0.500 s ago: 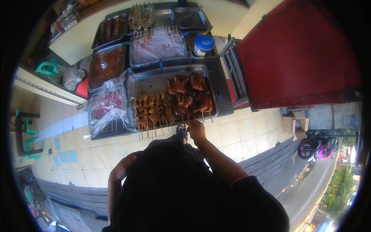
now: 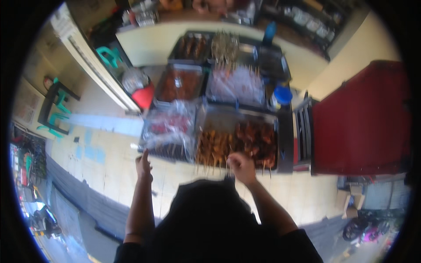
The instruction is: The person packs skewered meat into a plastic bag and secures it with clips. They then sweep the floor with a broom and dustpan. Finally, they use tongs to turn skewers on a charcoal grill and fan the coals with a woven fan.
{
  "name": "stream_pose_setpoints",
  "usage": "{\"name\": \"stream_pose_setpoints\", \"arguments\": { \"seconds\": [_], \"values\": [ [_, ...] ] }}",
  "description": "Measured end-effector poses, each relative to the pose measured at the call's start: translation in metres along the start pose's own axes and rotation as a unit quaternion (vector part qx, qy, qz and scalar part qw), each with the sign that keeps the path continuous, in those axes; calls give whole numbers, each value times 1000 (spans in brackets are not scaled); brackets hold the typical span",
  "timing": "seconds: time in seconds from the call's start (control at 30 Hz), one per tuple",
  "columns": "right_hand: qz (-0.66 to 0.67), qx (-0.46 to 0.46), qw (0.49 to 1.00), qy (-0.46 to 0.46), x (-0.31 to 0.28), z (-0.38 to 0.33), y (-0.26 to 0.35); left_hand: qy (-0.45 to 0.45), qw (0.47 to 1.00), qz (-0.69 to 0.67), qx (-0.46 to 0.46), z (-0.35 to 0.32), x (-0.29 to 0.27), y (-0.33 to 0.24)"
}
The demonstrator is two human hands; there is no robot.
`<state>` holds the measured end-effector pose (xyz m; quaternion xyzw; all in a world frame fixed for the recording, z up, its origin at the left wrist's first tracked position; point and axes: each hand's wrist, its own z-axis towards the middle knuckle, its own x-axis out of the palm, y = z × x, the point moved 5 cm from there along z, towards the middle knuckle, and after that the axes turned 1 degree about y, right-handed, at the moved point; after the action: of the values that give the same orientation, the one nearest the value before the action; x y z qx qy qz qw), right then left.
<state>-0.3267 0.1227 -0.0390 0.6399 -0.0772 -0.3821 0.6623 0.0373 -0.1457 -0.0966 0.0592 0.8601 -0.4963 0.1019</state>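
My right hand (image 2: 240,167) is closed on thin wooden skewer sticks (image 2: 219,164) at the near edge of the metal tray of browned grilled skewers (image 2: 237,138). My left hand (image 2: 144,165) hovers by the near left corner, beside the plastic-covered tray (image 2: 169,129), fingers together. Beyond stands a blue-lidded jar (image 2: 283,96).
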Motion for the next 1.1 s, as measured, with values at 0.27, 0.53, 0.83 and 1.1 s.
{"name": "stream_pose_setpoints", "arguments": {
  "seconds": [0.27, 0.53, 0.83, 1.1],
  "values": [
    [-40, -110, 947, 298, 112, 47, 94, 33, 973, -89, -211, 155, -10, 52],
    [-30, -74, 954, 291, 106, 42, 82, 40, 922, -348, -167, 146, -27, 27],
    [-29, -88, 966, 239, 93, 40, 84, 36, 940, -339, 0, 103, -26, -40],
    [-55, -167, 973, 148, 76, 48, 153, 244, 889, -217, 321, -60, 22, -166]
  ]
}}
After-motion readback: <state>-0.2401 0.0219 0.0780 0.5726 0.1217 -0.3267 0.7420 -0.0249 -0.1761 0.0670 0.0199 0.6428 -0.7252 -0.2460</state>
